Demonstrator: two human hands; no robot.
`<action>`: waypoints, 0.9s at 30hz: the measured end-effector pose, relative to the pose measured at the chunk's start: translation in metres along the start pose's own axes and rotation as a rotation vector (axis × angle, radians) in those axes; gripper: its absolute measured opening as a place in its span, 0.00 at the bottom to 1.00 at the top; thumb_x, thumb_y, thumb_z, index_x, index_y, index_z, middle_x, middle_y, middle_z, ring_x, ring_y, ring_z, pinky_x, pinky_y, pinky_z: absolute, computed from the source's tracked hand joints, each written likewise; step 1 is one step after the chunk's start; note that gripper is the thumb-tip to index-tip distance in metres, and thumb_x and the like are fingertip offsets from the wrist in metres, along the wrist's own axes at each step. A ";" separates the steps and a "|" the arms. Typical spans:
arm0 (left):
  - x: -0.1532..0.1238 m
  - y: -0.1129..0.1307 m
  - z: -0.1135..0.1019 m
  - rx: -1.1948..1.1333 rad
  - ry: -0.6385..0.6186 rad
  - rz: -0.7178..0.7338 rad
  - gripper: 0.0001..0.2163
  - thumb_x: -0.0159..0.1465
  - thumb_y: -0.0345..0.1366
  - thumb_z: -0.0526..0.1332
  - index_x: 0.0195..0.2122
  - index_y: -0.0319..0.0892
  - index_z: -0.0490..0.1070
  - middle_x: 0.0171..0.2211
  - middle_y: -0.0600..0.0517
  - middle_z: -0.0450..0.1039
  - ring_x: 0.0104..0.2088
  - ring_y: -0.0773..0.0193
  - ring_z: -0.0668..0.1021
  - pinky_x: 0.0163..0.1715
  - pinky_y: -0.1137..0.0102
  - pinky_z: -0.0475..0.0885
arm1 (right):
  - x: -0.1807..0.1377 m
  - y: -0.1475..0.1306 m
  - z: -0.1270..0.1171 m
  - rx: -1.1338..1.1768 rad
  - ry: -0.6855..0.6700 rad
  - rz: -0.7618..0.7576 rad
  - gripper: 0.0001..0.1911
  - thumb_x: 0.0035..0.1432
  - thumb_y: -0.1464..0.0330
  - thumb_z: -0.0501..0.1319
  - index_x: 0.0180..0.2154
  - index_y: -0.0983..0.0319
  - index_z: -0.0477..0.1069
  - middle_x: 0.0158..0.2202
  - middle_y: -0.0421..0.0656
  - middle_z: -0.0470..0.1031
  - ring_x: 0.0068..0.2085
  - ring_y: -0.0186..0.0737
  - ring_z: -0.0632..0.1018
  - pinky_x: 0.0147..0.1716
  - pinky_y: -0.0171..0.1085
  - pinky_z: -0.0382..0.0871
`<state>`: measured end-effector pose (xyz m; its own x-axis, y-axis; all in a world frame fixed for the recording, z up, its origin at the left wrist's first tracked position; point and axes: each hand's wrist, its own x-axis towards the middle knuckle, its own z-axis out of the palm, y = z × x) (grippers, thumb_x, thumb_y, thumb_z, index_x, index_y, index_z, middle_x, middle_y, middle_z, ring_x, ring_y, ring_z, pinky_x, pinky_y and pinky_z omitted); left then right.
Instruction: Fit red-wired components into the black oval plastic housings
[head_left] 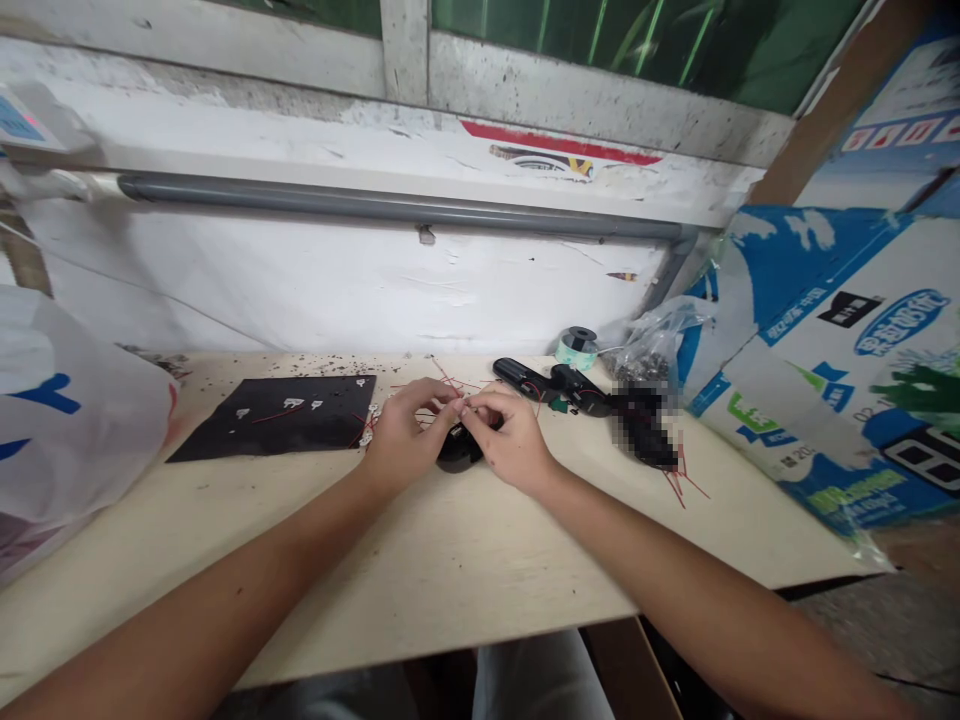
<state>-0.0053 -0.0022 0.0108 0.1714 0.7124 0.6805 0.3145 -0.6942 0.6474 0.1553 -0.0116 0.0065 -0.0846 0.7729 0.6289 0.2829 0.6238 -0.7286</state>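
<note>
The left hand point(409, 430) and right hand point(506, 440) pinch a black plastic part point(457, 450) with red wires point(448, 375); far right, a clear plastic bag point(660, 325) holds dark pieces point(637, 368).

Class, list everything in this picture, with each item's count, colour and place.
black plastic part: one, black, under both hands
red wires: several, red, on the sheet and around the hands
black sheet: one, black, left of the hands
black plastic casings: two, black, right of the hands
blurred heap: one, black, right of the casings
tape roll: one, green-white, table's back edge
clear plastic bag: one, clear, beside the tape roll
white plastic bag: one, blue-printed white, far left
printed carton: one, blue-white, far right
table: one, cream, under these items
left hand: one, above the black part
right hand: one, above the black part
</note>
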 end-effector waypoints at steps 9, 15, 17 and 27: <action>0.003 -0.005 -0.001 0.022 -0.066 -0.222 0.10 0.63 0.41 0.62 0.30 0.40 0.72 0.29 0.51 0.75 0.32 0.63 0.76 0.34 0.67 0.73 | 0.007 -0.017 -0.033 -0.803 -0.081 0.203 0.13 0.65 0.62 0.55 0.43 0.58 0.77 0.29 0.44 0.77 0.30 0.44 0.76 0.32 0.39 0.64; 0.002 -0.005 0.001 -0.011 -0.120 -0.284 0.10 0.63 0.40 0.61 0.30 0.40 0.74 0.29 0.50 0.75 0.31 0.63 0.76 0.33 0.67 0.74 | 0.008 -0.011 -0.035 -0.904 -0.246 0.299 0.19 0.66 0.63 0.53 0.56 0.57 0.72 0.36 0.51 0.80 0.38 0.53 0.80 0.36 0.43 0.67; 0.002 -0.006 0.001 0.008 -0.125 -0.267 0.09 0.63 0.39 0.61 0.30 0.40 0.74 0.30 0.50 0.76 0.31 0.63 0.77 0.34 0.66 0.75 | 0.008 -0.008 -0.034 -0.827 -0.254 0.319 0.22 0.67 0.63 0.54 0.59 0.58 0.68 0.36 0.51 0.80 0.39 0.53 0.80 0.36 0.43 0.68; -0.001 -0.011 0.004 -0.035 -0.137 -0.225 0.08 0.63 0.38 0.61 0.31 0.40 0.75 0.33 0.49 0.77 0.35 0.63 0.78 0.38 0.66 0.79 | 0.004 0.007 -0.013 0.086 -0.185 0.709 0.31 0.63 0.69 0.58 0.65 0.59 0.54 0.46 0.48 0.76 0.18 0.31 0.71 0.13 0.33 0.66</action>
<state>-0.0054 0.0056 0.0015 0.2266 0.8548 0.4668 0.3273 -0.5182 0.7901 0.1695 -0.0063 0.0074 -0.0714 0.9961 -0.0515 0.2547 -0.0317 -0.9665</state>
